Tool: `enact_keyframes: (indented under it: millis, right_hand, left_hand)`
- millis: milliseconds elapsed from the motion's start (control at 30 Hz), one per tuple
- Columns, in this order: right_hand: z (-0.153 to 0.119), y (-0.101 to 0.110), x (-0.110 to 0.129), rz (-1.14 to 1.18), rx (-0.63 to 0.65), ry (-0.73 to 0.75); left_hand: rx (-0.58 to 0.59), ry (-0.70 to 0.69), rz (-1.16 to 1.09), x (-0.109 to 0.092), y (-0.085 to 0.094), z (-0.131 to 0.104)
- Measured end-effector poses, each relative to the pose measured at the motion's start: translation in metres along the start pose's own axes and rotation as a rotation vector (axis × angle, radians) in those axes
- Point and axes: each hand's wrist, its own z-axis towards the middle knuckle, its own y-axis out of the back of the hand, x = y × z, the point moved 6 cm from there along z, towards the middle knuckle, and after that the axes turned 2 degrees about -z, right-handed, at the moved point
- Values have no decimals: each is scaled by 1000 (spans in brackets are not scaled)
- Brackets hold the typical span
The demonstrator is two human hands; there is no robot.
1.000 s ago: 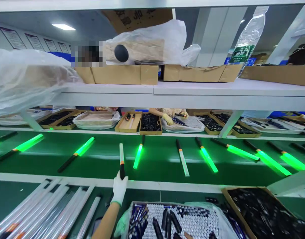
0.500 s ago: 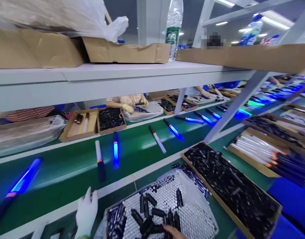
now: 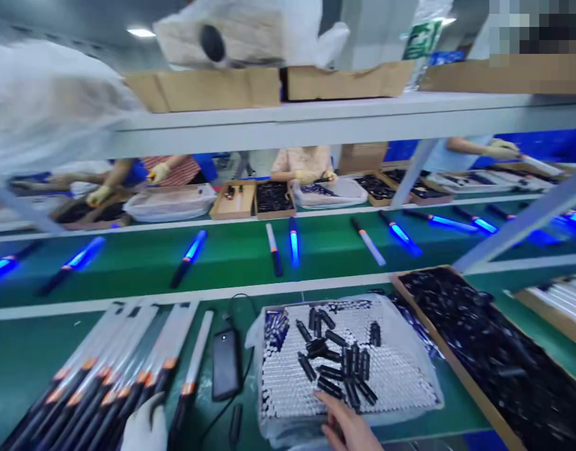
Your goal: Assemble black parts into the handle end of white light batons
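Observation:
My left hand, in a white glove, is at the bottom left with its fingers closed around the black handle of a light stick. That stick lies at the right side of a row of white-tubed sticks with orange rings. My bare right hand is over the front of a plastic-lined tray packed with upright batteries. Its index finger reaches to a black ribbed cylinder, and the fingers are apart with nothing visibly held. Several more such cylinders lie scattered on the batteries.
A black phone-like device with a cable lies between the sticks and the tray. A long box of black parts borders the tray's right. Lit sticks lie on the green conveyor; co-workers' gloved hands work beyond it. A shelf spans overhead.
The view has swung left, bringing the row of sticks into sight. My left hand has gone from open beside the conveyor edge to a stick's handle. My right hand remains at the black cylinders.

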Motion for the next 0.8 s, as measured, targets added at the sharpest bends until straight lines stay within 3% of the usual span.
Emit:
enact_keyframes:
  millis: [133, 267, 400, 533, 667, 800]
  right_hand:
    - [14, -19, 24, -5, 78, 76]
    - [26, -27, 67, 23, 58, 107]
    - [26, -47, 96, 40, 71, 128]
    - [14, -57, 94, 8, 58, 83]
    - [8, -43, 77, -43, -19, 56]
    - [40, -15, 73, -193, -63, 65]
  left_hand:
    - [71, -17, -75, 37, 2, -18]
    - [197, -34, -102, 63, -23, -38]
    - [311, -50, -118, 69, -44, -47]
    - [402, -10, -134, 65, -51, -37]
    - [523, 44, -221, 63, -51, -35]
    - [482, 337, -610, 72, -32, -52]
